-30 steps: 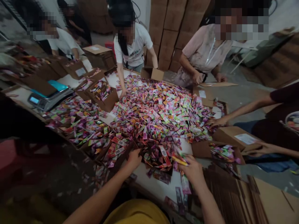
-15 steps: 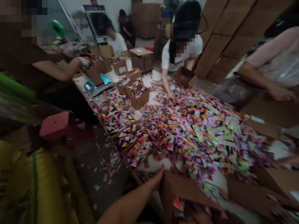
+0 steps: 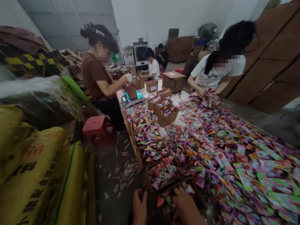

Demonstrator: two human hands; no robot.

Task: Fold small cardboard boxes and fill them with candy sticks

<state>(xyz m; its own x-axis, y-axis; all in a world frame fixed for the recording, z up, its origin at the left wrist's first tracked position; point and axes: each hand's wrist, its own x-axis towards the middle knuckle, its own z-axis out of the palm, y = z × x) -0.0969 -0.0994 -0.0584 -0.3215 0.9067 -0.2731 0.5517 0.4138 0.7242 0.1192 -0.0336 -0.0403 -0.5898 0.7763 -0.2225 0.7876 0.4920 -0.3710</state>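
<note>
My left hand is at the bottom edge of the view, its fingers wrapped over the left wall of a small cardboard box full of colourful packets. My right hand lies on the same box's right side. Its fingers are curled down among the packets, and what they grip is hidden. A huge heap of pink, green and orange packets covers the table to the right. More filled open boxes stand in a row along the table's left edge just beyond my hands.
A person in a brown shirt works at a scale beside a red stool. A person in a white shirt sorts packets across the table. Yellow sacks fill the left. Spilled packets litter the floor. Cartons are stacked at right.
The view has swung left and upward along the table. My right hand, holding packets a second ago, is back in view on the box; my left hand has shifted onto the box's wall.
</note>
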